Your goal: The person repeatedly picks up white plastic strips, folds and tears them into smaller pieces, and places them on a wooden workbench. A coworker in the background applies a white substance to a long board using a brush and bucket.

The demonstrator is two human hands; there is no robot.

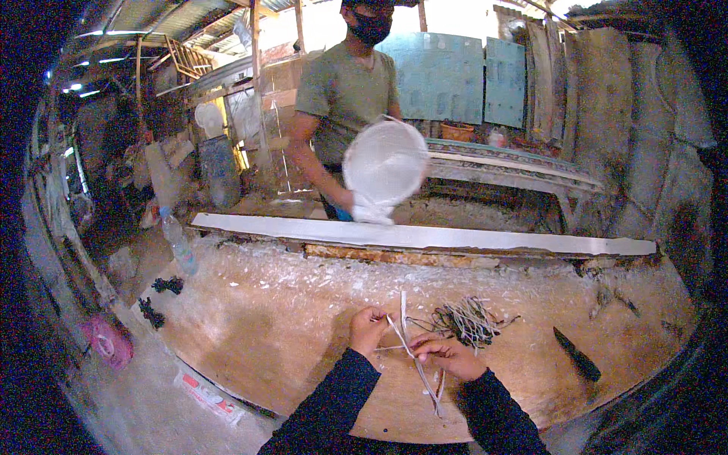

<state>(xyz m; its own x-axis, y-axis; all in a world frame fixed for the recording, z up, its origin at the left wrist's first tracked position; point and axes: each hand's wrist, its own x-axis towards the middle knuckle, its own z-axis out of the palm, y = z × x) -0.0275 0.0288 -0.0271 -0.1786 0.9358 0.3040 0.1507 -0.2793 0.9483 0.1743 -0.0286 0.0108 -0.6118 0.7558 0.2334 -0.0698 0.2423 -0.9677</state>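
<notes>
Over the wooden tabletop, my left hand (369, 330) is closed in a pinch on one thin pale strip. My right hand (451, 356) has its fingers closed on a narrow bundle of pale strips (404, 309) that stands up between the hands and trails down toward the table's near edge. The strips cross close to my right fingertips; whether they are knotted there is too small to tell. Just beyond my right hand lies a loose tangle of grey and dark cords (469, 320). A dark knife-like blade (576, 355) rests farther right.
Across the table a masked person tilts a white bucket (385, 161) over a long white strip (440, 236) along the far edge. A plastic bottle (178, 241) and small black bundles (167, 285) are at the left. White scraps litter the wooden tabletop (265, 334).
</notes>
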